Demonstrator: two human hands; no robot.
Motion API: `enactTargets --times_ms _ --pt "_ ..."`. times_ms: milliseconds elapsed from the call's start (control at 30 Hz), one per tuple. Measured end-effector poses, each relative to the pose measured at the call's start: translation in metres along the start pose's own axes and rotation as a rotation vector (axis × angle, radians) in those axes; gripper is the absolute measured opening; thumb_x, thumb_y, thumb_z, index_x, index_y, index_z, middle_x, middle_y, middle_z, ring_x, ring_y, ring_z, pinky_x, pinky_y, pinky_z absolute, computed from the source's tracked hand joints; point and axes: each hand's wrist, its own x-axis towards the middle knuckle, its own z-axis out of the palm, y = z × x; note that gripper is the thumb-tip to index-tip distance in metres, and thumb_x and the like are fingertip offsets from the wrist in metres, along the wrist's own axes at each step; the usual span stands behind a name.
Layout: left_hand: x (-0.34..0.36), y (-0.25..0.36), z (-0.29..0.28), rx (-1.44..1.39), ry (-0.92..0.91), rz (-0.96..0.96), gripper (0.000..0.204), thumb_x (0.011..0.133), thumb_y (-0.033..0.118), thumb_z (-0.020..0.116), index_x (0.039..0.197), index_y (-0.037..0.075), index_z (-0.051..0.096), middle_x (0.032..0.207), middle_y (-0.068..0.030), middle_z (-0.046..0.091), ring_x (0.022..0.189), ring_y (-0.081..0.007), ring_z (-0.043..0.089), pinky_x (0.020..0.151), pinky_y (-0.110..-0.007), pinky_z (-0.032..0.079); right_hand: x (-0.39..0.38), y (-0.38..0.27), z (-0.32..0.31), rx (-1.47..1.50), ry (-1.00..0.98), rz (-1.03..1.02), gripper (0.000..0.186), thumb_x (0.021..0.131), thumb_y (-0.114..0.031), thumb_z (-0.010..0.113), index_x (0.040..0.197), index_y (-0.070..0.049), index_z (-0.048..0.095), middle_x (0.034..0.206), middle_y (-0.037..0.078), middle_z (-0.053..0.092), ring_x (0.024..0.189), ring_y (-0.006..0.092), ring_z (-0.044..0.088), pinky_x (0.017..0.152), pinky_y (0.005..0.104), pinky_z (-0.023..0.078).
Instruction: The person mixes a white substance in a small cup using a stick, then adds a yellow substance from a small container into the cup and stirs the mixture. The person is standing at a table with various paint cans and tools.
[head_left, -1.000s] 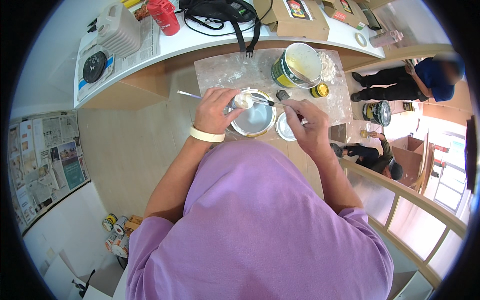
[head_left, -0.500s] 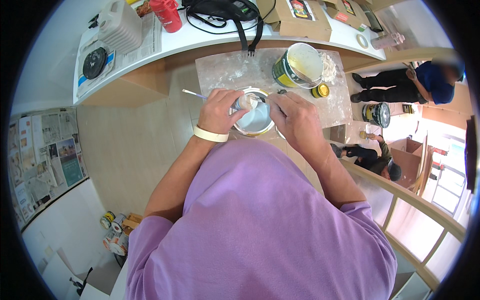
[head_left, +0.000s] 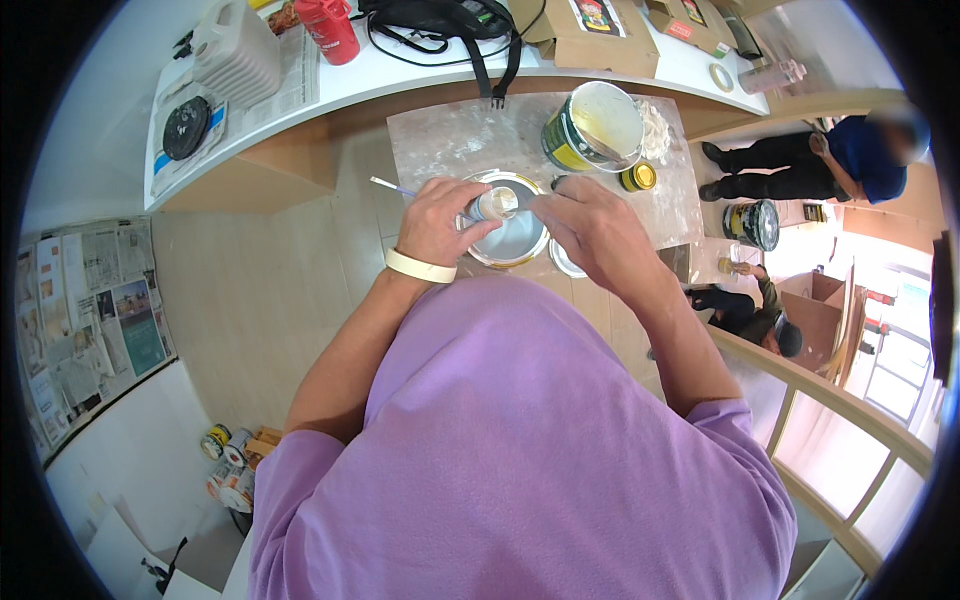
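Note:
My left hand (head_left: 437,220) is closed around a small cup (head_left: 497,204) with whitish stuff inside, tilted above an open paint bucket (head_left: 541,243). A thin brush (head_left: 388,185) with a purple handle sticks out leftward from the same hand. Pale grey-blue paint (head_left: 515,240) shows inside the bucket. My right hand (head_left: 592,222) is closed, its fingertips at the bucket's right rim, apart from the cup. The dark end of a slim tool (head_left: 559,183) shows by its fingers; the rest is hidden.
Beyond, a larger bucket (head_left: 562,140), a small yellow-lidded can (head_left: 638,177) and a crumpled cloth (head_left: 653,132) rest on a stained board (head_left: 440,130). A round white lid (head_left: 566,262) lies under my right hand. Two people (head_left: 790,165) are at the right. A white counter (head_left: 345,92) spans the far side.
My right hand has drawn slightly right and away from the cup, where the tool's tip had been at its mouth. The cup's opening now shows more fully.

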Motion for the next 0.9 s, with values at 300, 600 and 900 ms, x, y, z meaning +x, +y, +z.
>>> enactTargets --times_ms 300,600,900 --pt "-0.003 0.002 0.003 -0.018 -0.022 -0.014 0.049 0.077 0.025 0.094 0.120 0.006 0.078 0.113 -0.0137 0.078 0.106 -0.0323 0.071 0.092 -0.043 0.058 0.007 0.005 -0.019 0.013 -0.069 -0.077 0.019 0.092 -0.008 0.074 0.110 -0.005 0.078 0.096 0.014 0.067 0.092 0.0346 0.068 0.081 0.0455 0.055" --pt "-0.005 0.002 0.004 -0.052 -0.012 -0.043 0.049 0.077 0.025 0.095 0.118 0.004 0.078 0.113 -0.0146 0.078 0.107 -0.0326 0.072 0.093 -0.043 0.058 0.016 0.002 -0.019 0.093 -0.018 0.019 0.016 0.094 -0.012 0.073 0.105 -0.002 0.079 0.092 0.015 0.071 0.087 0.0365 0.069 0.079 0.0457 0.056" --pt "-0.007 0.003 0.003 -0.168 0.019 -0.176 0.051 0.079 0.026 0.094 0.120 0.003 0.077 0.115 -0.0170 0.077 0.106 -0.0351 0.070 0.093 -0.044 0.056 0.003 0.020 0.009 0.430 0.063 0.526 0.024 0.099 -0.016 0.069 0.107 0.004 0.078 0.077 0.015 0.071 0.066 0.0192 0.063 0.066 0.0371 0.051"
